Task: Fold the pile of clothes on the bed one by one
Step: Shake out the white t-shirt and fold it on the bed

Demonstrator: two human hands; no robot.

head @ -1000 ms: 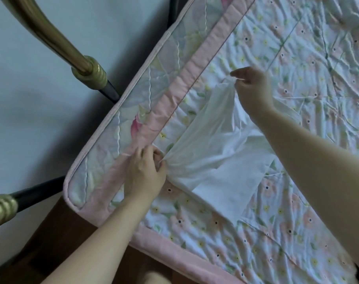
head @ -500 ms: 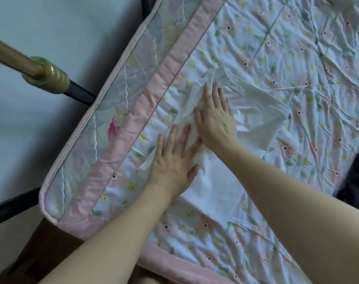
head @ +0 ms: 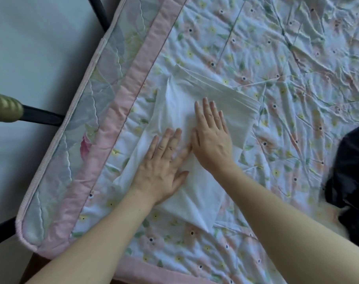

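A white garment (head: 197, 93) lies folded into a rough rectangle on the floral bedspread (head: 277, 58), near the bed's corner. My left hand (head: 164, 165) lies flat on its lower left part, fingers straight and spread. My right hand (head: 211, 136) presses flat on the middle of the cloth just beside it, fingers straight. The two hands nearly touch at the thumb and little finger. Parts of the garment under both palms are hidden.
A dark garment (head: 351, 171) sits at the right edge of the bed. The pink quilted border (head: 121, 111) marks the mattress edge on the left. A brass and black bed rail (head: 12, 111) stands off the left side, over a pale floor.
One second ago both hands pinched the garment's edges and stretched it. They let go, laid it down and now press flat on it, sliding a little outward along the cloth.
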